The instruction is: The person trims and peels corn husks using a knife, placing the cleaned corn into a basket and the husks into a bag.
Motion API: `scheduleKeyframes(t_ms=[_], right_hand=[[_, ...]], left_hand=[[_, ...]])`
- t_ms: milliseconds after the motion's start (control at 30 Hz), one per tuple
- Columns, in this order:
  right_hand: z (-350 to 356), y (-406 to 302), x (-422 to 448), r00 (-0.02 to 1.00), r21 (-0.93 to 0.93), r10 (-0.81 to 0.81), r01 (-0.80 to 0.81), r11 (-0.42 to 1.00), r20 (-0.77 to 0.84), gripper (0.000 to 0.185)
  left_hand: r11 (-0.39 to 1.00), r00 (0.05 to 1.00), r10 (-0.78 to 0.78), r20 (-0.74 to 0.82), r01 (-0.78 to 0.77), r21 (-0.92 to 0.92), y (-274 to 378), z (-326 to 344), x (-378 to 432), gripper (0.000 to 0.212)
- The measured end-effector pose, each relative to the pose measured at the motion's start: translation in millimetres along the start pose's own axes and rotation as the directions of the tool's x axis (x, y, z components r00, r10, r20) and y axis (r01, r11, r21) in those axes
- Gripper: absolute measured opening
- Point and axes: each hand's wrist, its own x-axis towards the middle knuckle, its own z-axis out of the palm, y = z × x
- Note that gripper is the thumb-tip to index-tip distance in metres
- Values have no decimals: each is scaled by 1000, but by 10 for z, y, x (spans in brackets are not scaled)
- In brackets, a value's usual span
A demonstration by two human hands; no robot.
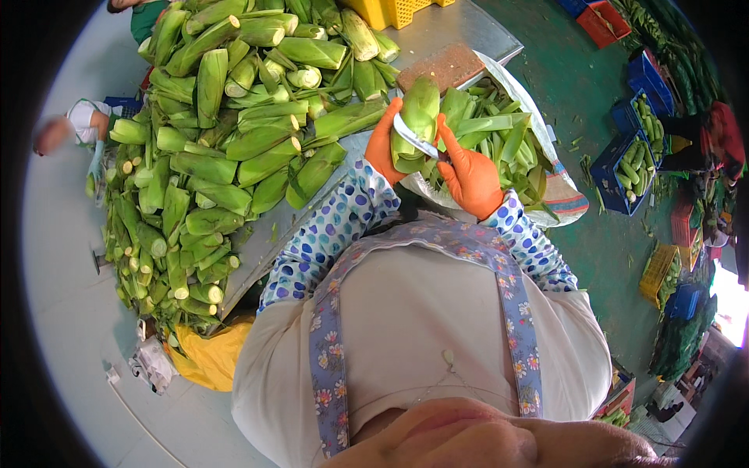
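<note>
In an orange glove, my left hand [383, 146] holds an ear of corn [422, 102] in its green husk, gripping it from the left side. My right hand [471, 175], gloved the same way, grips a knife. The curved knife blade [414, 136] lies across the husk near the ear's lower end. Its handle is mostly hidden in my right fingers. Below and beyond my hands, a white woven sack [529, 96] with its mouth spread wide holds cut green husk leaves [497, 126]. A reddish-brown brick [442, 65] rests on the table edge just past the ear.
A large heap of husked corn [213, 167] covers the metal table [468, 26] to the left. A yellow plastic crate [383, 11] stands at the back. Blue crates [620, 187] of vegetables line the green floor at right. Other people are at far left and far right.
</note>
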Motion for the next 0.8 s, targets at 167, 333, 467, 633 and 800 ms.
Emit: scheduleKeyframes(t_ms=[167,333,467,633,800], right_hand=[[66,-105,45,1000,31,-30,31,999,-5,83],[114,-95,113,993,-33,-82,80,996,-81,84],[153,-180,170,997,46,-17,20,999,-75,81],[247,-223,191,984,108,31,-12,994,-175,67],[183,-166,211,984,-143,-81,59,988,-157,66]], left_hand=[[966,986,151,67,-162,203,-55,-224,19,61],[998,999,35,1,-35,-51,-18,28,-169,61],[988,987,130,-89,-122,91,-19,21,-217,65],[993,988,117,-100,-117,7,17,3,-249,65],[994,992,109,-55,-110,-9,107,-14,-272,60]])
